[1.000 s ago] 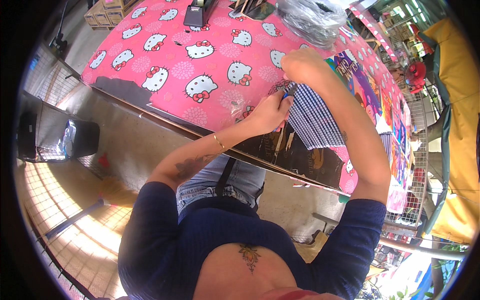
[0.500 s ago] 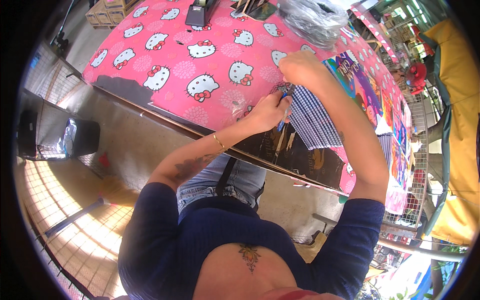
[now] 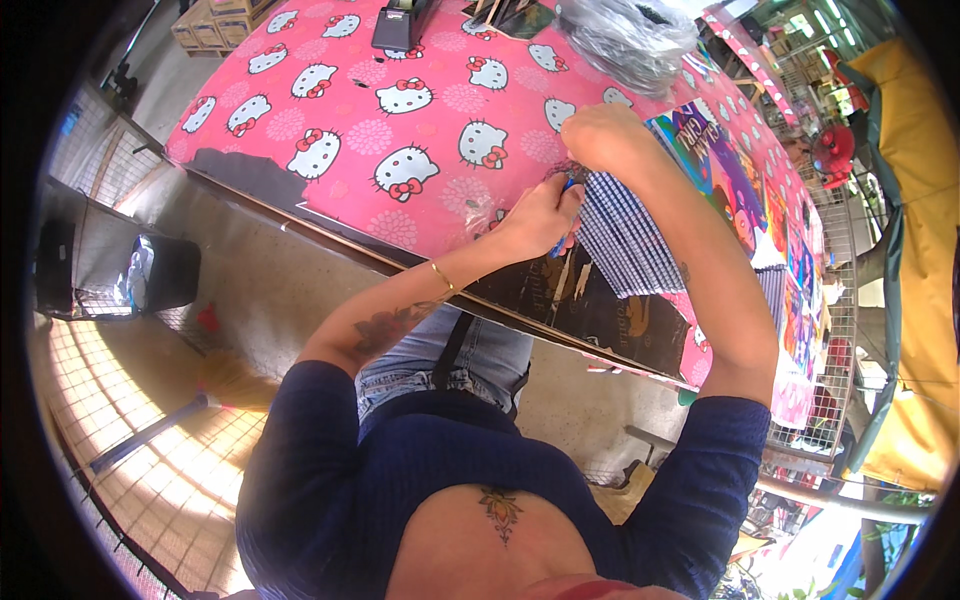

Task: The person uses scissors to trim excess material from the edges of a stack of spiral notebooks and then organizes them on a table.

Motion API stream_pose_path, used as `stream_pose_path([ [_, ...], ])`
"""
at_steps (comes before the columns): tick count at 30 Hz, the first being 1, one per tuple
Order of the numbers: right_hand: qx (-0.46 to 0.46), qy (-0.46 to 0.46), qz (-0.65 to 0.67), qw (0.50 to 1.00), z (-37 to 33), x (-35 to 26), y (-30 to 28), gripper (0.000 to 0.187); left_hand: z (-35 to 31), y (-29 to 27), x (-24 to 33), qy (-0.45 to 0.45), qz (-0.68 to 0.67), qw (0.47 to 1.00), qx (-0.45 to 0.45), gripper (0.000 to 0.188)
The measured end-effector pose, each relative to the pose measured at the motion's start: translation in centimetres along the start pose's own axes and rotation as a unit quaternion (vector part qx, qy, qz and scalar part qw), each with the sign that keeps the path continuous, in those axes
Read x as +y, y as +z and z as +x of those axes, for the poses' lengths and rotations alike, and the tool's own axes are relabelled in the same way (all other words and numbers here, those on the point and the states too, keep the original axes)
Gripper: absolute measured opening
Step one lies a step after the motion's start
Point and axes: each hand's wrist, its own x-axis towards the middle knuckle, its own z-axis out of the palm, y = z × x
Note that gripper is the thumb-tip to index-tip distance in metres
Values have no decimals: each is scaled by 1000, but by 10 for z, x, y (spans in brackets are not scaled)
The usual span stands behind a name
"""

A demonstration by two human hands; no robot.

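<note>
My left hand (image 3: 541, 217) is closed around a slim blue tool (image 3: 558, 246), whose kind I cannot make out. It is at the left end of a stack of thin books (image 3: 628, 243) with blue-and-white layered edges. My right hand (image 3: 604, 138) is curled closed just beyond that end of the stack, with its forearm passing over the books. Whatever its fingers grip is hidden. Between the hands lies a small dark, tangled patch, too small to name. Bright illustrated covers (image 3: 722, 165) show to the right of my right forearm.
A pink patterned cloth (image 3: 370, 140) covers the table, torn along the near edge over a dark board (image 3: 540, 295). A black tape dispenser (image 3: 400, 25) and crumpled clear plastic (image 3: 630, 45) sit at the back. More colourful books (image 3: 800, 270) stand at right. A broom (image 3: 215, 395) lies at lower left.
My left hand has shifted slightly and turned over the blue tool, so less of the tool shows. My right hand is almost unmoved.
</note>
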Motion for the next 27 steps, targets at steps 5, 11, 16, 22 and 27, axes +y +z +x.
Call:
stream_pose_path([
  [5, -3, 34, 27, 999, 5, -3, 0, 25, -7, -1, -8, -11, 29, 999, -44, 31],
  [11, 72, 29, 56, 995, 6, -10, -1, 23, -7, -6, -16, -49, -33, 998, -26, 39],
  [16, 31, -11, 40, 999, 1, -4, 5, 23, 3, -9, -12, -48, -19, 998, -28, 38],
  [22, 11, -9, 43, 999, 11, -2, 14, 25, 1, -2, -14, -45, -6, 999, -28, 36],
  [27, 20, -19, 58, 998, 10, -2, 15, 26, -14, -4, -22, -47, -26, 998, -33, 36],
])
